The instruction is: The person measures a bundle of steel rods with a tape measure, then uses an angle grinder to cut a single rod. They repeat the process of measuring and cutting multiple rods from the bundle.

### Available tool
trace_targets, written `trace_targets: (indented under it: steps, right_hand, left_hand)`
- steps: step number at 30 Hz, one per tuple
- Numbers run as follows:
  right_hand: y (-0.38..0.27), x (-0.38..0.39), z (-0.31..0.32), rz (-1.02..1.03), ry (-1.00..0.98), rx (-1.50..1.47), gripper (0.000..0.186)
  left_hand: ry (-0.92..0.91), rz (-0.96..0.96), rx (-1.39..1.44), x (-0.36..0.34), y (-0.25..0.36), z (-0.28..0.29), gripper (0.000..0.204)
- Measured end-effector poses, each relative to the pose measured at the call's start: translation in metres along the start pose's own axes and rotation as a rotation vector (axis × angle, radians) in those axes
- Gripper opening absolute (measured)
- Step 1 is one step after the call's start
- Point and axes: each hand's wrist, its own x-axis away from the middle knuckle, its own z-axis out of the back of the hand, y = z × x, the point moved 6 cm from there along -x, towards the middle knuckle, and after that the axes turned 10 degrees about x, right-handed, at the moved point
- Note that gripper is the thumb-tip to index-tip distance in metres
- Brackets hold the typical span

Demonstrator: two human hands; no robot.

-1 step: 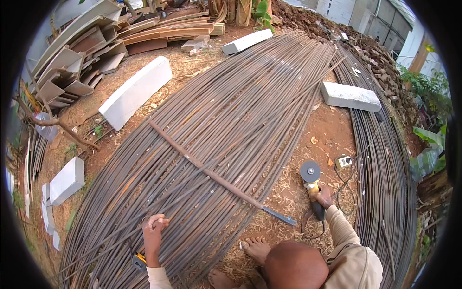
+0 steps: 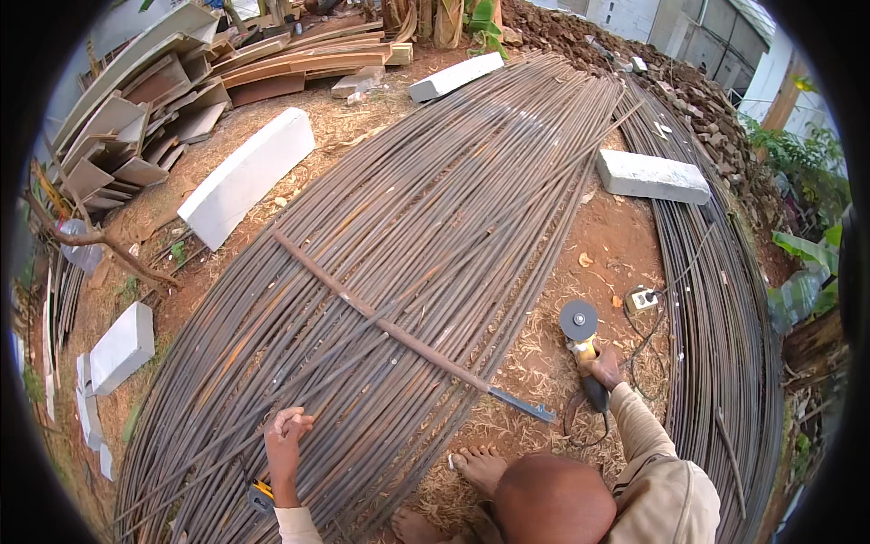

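Note:
My right hand is closed round the body of a yellow and black angle grinder. Its dark cutting disc points away from me, above the straw-strewn ground. My left hand is held over a broad spread of long brown steel rods, its fingers curled; what lies in them, if anything, is hidden. Beside that wrist rests a black and yellow tape measure. Across the rods lies a rusty bar with a grey slotted end, short of the grinder.
A power socket and black cable lie right of the grinder. White blocks stand left of the rods; another white block sits on the right rod stack. A bare foot is near the rods. Boards are piled far left.

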Motion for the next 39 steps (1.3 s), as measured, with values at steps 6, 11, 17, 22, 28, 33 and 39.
trace_targets:
  steps: [6,11,17,22,28,33,39]
  right_hand:
    - [0.001,0.014,-0.003,-0.042,0.015,-0.199,0.052]
    - [-0.014,0.01,0.003,-0.043,0.013,-0.079,0.048]
    - [-0.013,0.012,0.012,0.046,0.086,-0.014,0.049]
    - [-0.019,0.017,0.005,0.017,0.059,-0.023,0.054]
    - [0.0,0.041,0.017,0.038,0.27,0.216,0.062]
    - [-0.104,0.119,0.014,0.068,0.039,-0.062,0.053]
    - [-0.154,0.227,-0.094,0.361,-0.882,-0.191,0.043]
  left_hand:
    - [0.011,0.012,-0.007,0.002,0.008,-0.005,0.029]
    - [-0.002,-0.001,-0.033,-0.008,-0.001,0.0,0.03]
    - [0.015,-0.008,-0.072,-0.009,-0.003,0.0,0.032]
    - [-0.019,-0.008,-0.026,-0.011,-0.011,0.013,0.035]
    - [-0.035,-0.003,-0.088,-0.01,0.007,-0.001,0.036]
    - [0.051,-0.034,-0.166,-0.001,-0.007,0.042,0.038]
    - [0.063,-0.044,-0.131,-0.001,0.006,0.018,0.039]
